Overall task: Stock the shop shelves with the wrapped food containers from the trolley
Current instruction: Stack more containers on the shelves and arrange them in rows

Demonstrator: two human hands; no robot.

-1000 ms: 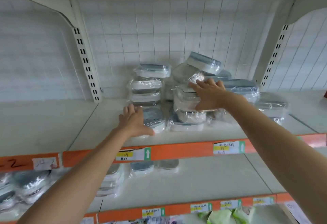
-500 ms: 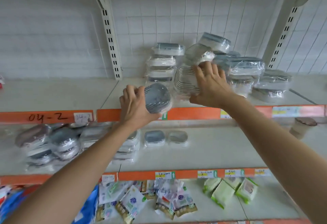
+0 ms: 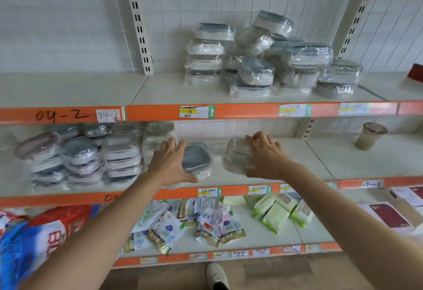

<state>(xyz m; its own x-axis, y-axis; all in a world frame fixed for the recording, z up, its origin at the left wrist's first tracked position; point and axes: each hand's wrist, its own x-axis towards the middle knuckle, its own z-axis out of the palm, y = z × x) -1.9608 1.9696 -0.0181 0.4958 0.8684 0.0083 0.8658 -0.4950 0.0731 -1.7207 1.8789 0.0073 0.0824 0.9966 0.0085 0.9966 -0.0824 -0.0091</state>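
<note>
On the middle shelf [image 3: 320, 163] my left hand [image 3: 168, 163] spans the left edge of a wrapped grey-lidded container [image 3: 198, 158], fingers above it and thumb below, low over the shelf surface. To its right, my right hand [image 3: 266, 157] grips a wrapped clear ribbed container [image 3: 238, 158] held on its side just above the shelf. A loose pile of wrapped containers [image 3: 274, 60] fills the top shelf. More wrapped containers [image 3: 91, 157] are stacked at the left of the middle shelf. No trolley is in view.
A paper cup [image 3: 369, 137] stands at the right of the middle shelf. The lower shelf holds snack packets [image 3: 206, 223] and green wipe packs [image 3: 281, 212]. A red and blue bag [image 3: 34, 239] sits at lower left. My shoe [image 3: 216, 276] shows on the floor.
Both hands took a container each from the top shelf pile and came down to the middle shelf. The camera tilted down, so the lower shelf and floor now show.
</note>
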